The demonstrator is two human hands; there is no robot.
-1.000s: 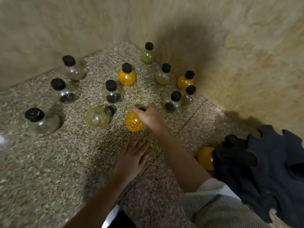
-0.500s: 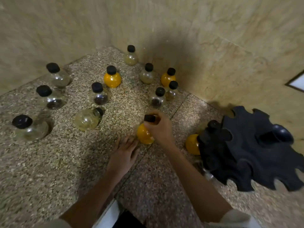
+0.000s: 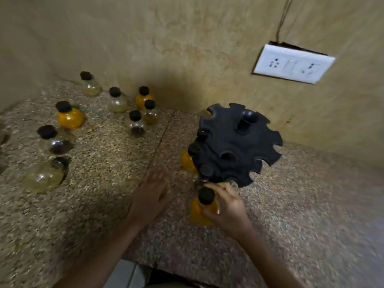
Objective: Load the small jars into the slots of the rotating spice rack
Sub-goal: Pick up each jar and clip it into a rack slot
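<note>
A speckled stone bench (image 3: 291,204) in grey-brown granite fills the lower part of the view, with a thin seam (image 3: 160,140) running across it from back to front. Behind it, beige mottled walls (image 3: 187,38) meet in a corner at the far left. A white switch and socket plate (image 3: 293,66) is set on the right-hand wall, tilted in the wide-angle view, and a thin cord (image 3: 282,19) runs up from its top edge. The light is dim and yellowish, with a dark shadow on the wall behind the bench.

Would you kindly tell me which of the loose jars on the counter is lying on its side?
The pale yellowish jar at the near left: its black cap points sideways, while the others stand upright.
</note>
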